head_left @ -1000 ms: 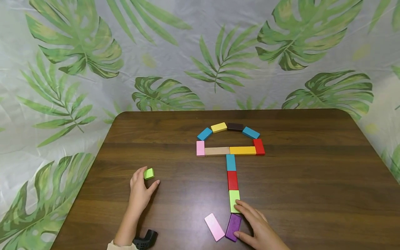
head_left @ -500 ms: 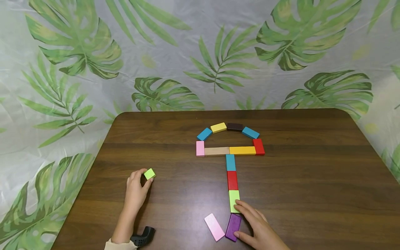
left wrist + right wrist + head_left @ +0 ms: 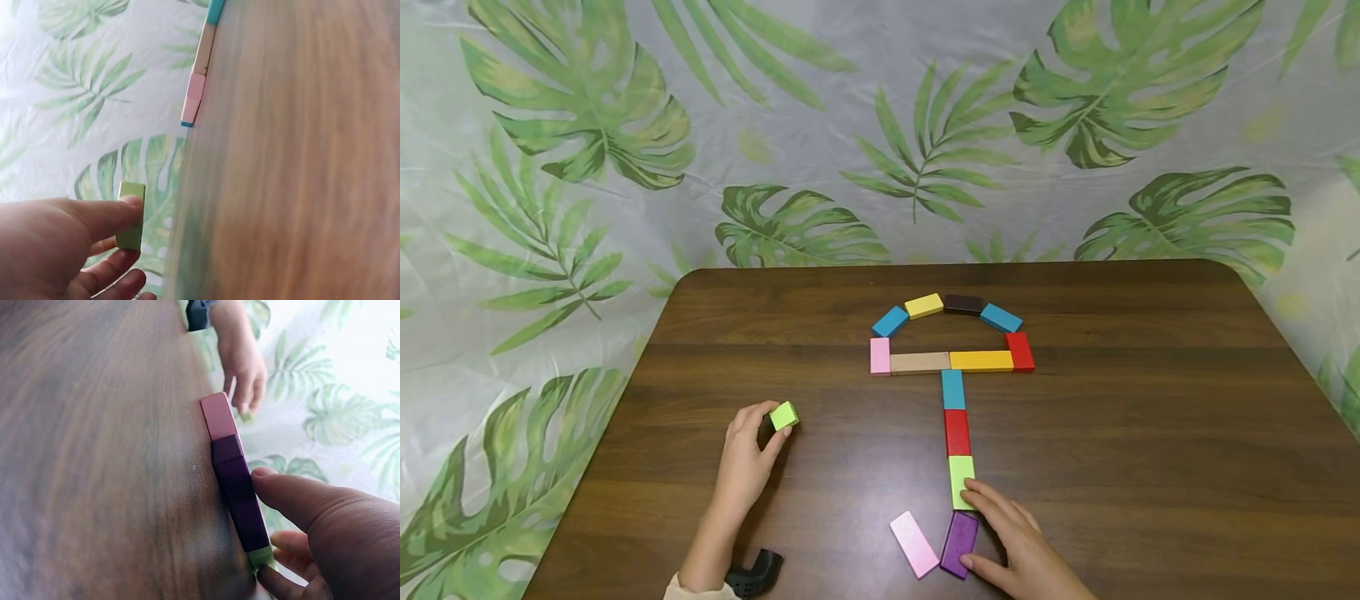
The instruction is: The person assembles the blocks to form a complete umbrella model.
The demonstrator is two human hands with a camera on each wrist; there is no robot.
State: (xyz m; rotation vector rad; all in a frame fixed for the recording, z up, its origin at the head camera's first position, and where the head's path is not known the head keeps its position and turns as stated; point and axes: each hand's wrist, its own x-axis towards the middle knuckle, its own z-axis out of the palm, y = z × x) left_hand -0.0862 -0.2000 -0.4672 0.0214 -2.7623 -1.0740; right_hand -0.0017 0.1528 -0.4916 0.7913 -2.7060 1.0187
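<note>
On the left of the table, my left hand [image 3: 748, 450] pinches a small lime green block [image 3: 784, 416] between thumb and fingers. The left wrist view shows the thumb pressed on the face of that block [image 3: 130, 215]. My right hand [image 3: 1026, 533] lies at the bottom of a column of blocks. Its fingertips touch a lime green block [image 3: 962, 475], and its thumb rests on the edge of a purple block [image 3: 958, 543], which lies slightly askew. A light pink block [image 3: 914, 543] slants beside the purple one, their near corners almost meeting.
Above the lime block run a red block [image 3: 957, 433] and a teal block [image 3: 952, 390]. They lead to a tan bar [image 3: 920, 362] and a yellow bar [image 3: 981, 361], topped by an arch of several coloured blocks. A black device [image 3: 757, 572] sits by the left wrist.
My left thumb has closed onto the small lime green block, and the hand has carried it a little to the right. The right hand and the laid-out blocks have stayed put.
</note>
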